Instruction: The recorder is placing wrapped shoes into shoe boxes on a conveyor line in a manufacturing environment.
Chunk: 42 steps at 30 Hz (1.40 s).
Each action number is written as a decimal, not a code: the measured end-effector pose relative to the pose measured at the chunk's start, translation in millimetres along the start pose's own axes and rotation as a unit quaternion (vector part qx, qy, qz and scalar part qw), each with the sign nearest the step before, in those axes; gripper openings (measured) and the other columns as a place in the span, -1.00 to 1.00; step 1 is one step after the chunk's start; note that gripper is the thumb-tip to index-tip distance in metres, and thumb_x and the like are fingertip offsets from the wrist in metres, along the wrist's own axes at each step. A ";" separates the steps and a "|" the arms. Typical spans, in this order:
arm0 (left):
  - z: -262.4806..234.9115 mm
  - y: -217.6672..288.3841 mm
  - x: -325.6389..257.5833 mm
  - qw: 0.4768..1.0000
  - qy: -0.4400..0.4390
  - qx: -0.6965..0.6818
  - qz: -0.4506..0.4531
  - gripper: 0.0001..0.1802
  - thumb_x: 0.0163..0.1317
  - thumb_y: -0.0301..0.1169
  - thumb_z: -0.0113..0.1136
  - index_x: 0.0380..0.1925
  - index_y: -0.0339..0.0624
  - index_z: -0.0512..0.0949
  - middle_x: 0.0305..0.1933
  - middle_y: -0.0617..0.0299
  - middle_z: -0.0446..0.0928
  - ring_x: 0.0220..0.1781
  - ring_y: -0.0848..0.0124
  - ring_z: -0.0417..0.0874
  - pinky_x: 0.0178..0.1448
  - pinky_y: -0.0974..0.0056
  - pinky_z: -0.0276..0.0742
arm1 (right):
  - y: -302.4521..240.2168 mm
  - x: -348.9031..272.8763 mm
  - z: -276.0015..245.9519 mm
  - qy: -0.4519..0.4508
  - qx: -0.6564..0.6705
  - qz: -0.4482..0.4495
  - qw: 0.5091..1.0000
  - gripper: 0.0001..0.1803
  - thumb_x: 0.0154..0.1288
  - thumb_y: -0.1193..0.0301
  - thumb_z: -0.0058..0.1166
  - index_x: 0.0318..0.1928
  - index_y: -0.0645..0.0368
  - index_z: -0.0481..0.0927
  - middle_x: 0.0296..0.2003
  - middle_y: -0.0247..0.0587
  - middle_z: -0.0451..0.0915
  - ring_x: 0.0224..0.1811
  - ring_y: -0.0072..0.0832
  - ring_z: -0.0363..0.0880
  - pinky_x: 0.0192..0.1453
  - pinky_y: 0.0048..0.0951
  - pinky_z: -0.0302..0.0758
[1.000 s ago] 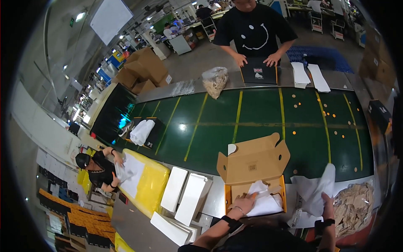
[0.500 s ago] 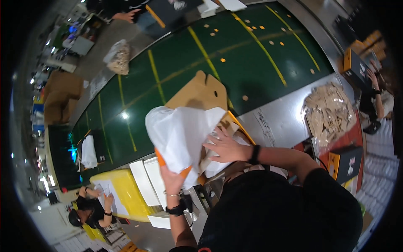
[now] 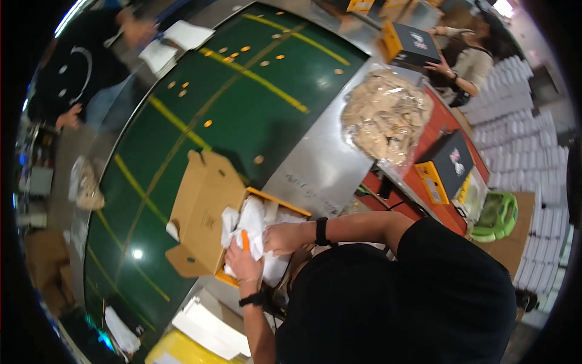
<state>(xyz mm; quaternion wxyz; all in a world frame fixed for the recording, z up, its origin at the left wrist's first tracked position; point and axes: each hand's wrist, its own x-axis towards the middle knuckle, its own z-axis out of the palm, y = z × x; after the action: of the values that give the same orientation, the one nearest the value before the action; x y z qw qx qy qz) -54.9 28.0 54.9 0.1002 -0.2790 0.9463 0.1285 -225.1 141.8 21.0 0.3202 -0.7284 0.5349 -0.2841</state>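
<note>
Green conveyor belt point(image 3: 200, 115) with yellow lines, carrying an open cardboard box point(image 3: 203, 221) at its near edge. Left hand point(image 3: 242, 262) and right hand point(image 3: 284, 238) both curled down onto white wrapping paper point(image 3: 248, 224), now pressed inside the box instead of lifted above it as half a second ago. Clear bag of tan pieces point(image 3: 385, 115) well apart on the steel table point(image 3: 321, 170).

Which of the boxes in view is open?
The brown cardboard box under both hands, lid flap raised, white paper inside. The two black-and-yellow boxes to the right are closed.
</note>
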 end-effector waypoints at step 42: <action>62.5 -9.3 -31.9 0.801 0.134 -0.436 -0.388 -0.62 0.09 -0.64 0.03 -0.03 -0.52 0.39 -0.08 -0.04 0.53 -0.13 0.21 0.55 0.01 0.23 0.46 | 39.9 -375.9 -118.2 0.230 -0.139 0.730 0.629 -0.62 0.35 0.07 -0.05 0.07 -0.10 0.53 -0.06 -0.11 0.54 -0.05 -0.14 0.57 -0.05 -0.17 0.51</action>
<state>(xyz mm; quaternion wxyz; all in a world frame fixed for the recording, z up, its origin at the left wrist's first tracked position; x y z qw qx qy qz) -16.0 55.1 2.3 -0.1181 -0.6515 0.6073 0.4390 -438.4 475.0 38.4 0.1842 -0.0468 0.9810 -0.0378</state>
